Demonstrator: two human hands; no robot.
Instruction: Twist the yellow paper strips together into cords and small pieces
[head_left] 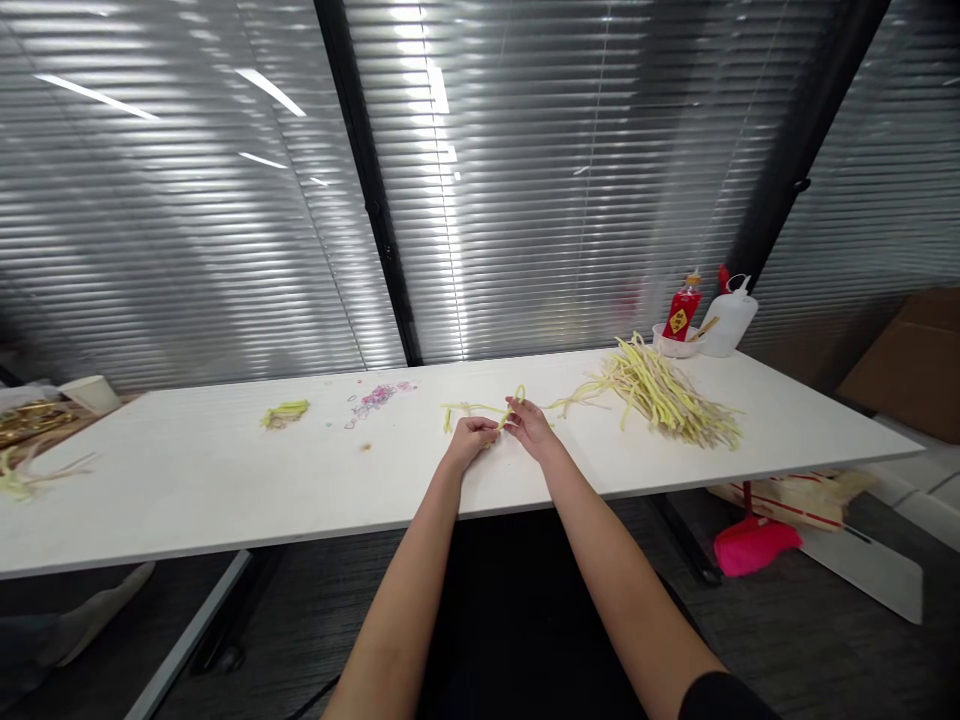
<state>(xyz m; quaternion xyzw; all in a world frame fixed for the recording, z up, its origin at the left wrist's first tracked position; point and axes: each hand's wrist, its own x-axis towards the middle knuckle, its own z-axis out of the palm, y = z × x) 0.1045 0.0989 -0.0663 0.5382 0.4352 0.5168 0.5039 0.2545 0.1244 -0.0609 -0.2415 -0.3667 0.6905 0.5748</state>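
Close together over the white table (247, 500), both my hands pinch a thin yellow-green cord (521, 392), which curls up in a small loop between them. My left hand (474, 440) grips the cord low with closed fingers. On its right, my right hand (531, 428) holds it by the fingertips. Behind my left hand another length of yellow cord trails leftward over the table; whether it is the same piece, I cannot tell. To the right lies a large loose bundle of yellow and beige cords (664, 395), a few strands reaching toward my right hand.
Left of my hands lie a pile of small pink and purple bands (379, 397) and a short yellow bundle (285, 413). A red bottle (682, 312) and a white squeeze bottle (729, 322) stand at the back right. Blinds (510, 200) rise behind. A person's foot (105, 610) shows below left.
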